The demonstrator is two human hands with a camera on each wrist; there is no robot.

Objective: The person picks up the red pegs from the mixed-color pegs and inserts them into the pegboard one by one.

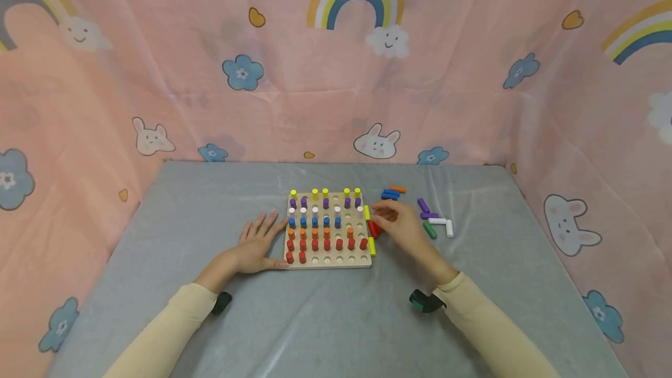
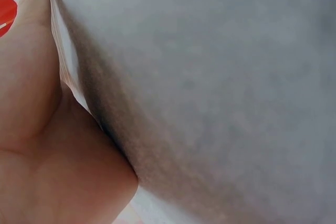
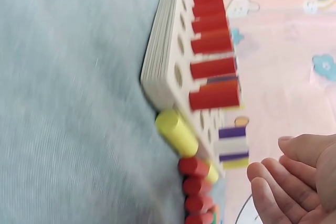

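A wooden pegboard [image 1: 328, 266] lies on the table with rows of coloured pegs standing in its holes: yellow, purple, white, blue, orange and red. My left hand [image 1: 255, 249] lies spread at the board's left side, its thumb touching the front left corner; the left wrist view shows the palm side close up. My right hand [image 1: 401, 226] hovers over loose red pegs [image 1: 374, 228] by the board's right edge. In the right wrist view its fingers [image 3: 273, 182] are loosely bent, with nothing seen between them and the thumb. Two yellow pegs [image 1: 372, 247] lie along that edge.
Loose blue pegs [image 1: 390, 194] and an orange peg [image 1: 398, 189] lie behind my right hand. Right of it are purple pegs [image 1: 423, 205], white pegs [image 1: 448, 228] and a green peg [image 1: 430, 230]. Patterned pink cloth [image 1: 315, 115] walls the grey table [image 1: 210, 203].
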